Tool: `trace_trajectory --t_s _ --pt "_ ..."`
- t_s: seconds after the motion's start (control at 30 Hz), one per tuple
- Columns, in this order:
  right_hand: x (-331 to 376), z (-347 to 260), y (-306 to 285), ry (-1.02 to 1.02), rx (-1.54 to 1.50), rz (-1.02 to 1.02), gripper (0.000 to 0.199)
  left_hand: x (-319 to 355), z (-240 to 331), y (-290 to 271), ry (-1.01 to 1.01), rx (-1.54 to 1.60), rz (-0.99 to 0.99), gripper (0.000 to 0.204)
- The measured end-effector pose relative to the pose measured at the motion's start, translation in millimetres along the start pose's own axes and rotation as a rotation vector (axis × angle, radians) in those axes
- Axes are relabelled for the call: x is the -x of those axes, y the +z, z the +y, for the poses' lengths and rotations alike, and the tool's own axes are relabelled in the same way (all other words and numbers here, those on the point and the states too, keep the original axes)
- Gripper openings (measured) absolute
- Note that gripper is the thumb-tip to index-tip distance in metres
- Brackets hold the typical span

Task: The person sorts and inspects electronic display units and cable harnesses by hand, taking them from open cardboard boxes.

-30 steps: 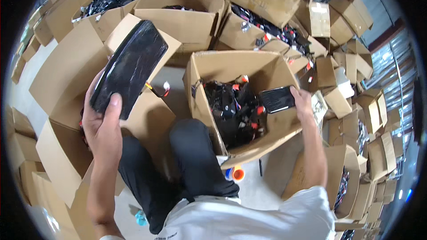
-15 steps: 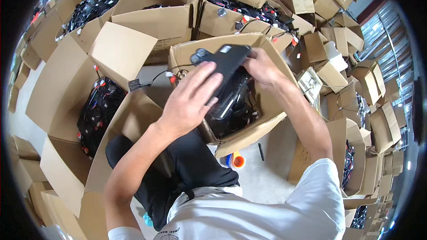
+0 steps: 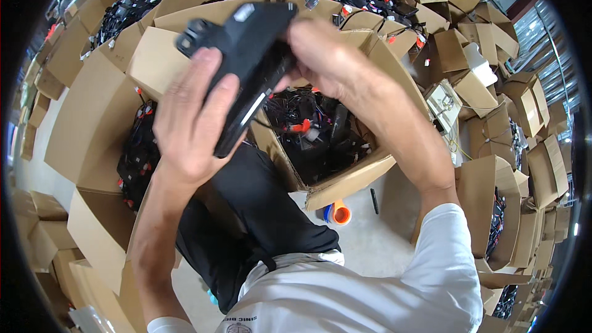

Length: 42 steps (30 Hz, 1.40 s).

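Note:
Between my hands is a black plastic device (image 3: 250,40) with a glossy side and a white label, tilted, a cable trailing from it. My left hand (image 3: 194,120) lies along its near left side, fingers stretched out and slightly blurred. My right hand (image 3: 317,55) grips its right end, and the fingertips there are partly hidden behind it. Below, a cardboard box (image 3: 351,189) with open flaps holds black devices and cables (image 3: 320,129), one with a red connector. To the left stands another open box (image 3: 92,129) with black wired parts (image 3: 140,157) in it.
More open boxes with black cabled parts (image 3: 364,3) stand beyond. Cartons (image 3: 536,166) are stacked along the right. On the floor by my knee lie an orange and blue tape roll (image 3: 341,214) and a black pen-like stick (image 3: 374,201). A whitish panel (image 3: 443,106) leans right of the box.
Both hands have carried the black device left, from above the middle box toward the left box. The middle box's contents are now more exposed.

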State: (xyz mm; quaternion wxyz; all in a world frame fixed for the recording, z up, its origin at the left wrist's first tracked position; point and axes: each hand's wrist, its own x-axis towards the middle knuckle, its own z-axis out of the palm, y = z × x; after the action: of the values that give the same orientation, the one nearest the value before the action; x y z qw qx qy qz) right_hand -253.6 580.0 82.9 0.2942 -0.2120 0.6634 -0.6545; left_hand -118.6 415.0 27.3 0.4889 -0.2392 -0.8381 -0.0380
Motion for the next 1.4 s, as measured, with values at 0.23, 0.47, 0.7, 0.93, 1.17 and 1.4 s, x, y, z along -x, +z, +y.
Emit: trace_trajectory --t_s 0.23,0.47,0.7,0.93,1.17,1.4 --pt "-30.4 53.4 -48.6 -0.202 0.114 -0.086 0.06 16.6 -8.8 -18.8 -0.863 0.315 0.354 0.053" --pt "-9.2 326.9 -138.3 -0.008 1.084 -0.35 0.064 54.8 -26.1 4.9 -1.181 0.409 0.397 0.047" --pt "5.2 326.2 -161.7 0.021 1.095 -0.564 0.042 50.4 -20.4 19.8 -1.193 0.476 0.326 0.053" --pt "51.9 154.0 -197.9 0.14 0.721 0.142 0.051 38.4 -57.0 -4.2 -1.343 0.759 0.649 0.046" --pt "16.6 49.5 -115.4 -0.236 0.838 0.168 0.047 32.2 -91.8 -63.5 -1.201 0.972 0.955 0.041" --pt "10.5 153.9 -66.6 -0.242 0.944 -0.096 0.033 79.7 -26.7 -41.5 -1.447 0.73 0.719 0.047"
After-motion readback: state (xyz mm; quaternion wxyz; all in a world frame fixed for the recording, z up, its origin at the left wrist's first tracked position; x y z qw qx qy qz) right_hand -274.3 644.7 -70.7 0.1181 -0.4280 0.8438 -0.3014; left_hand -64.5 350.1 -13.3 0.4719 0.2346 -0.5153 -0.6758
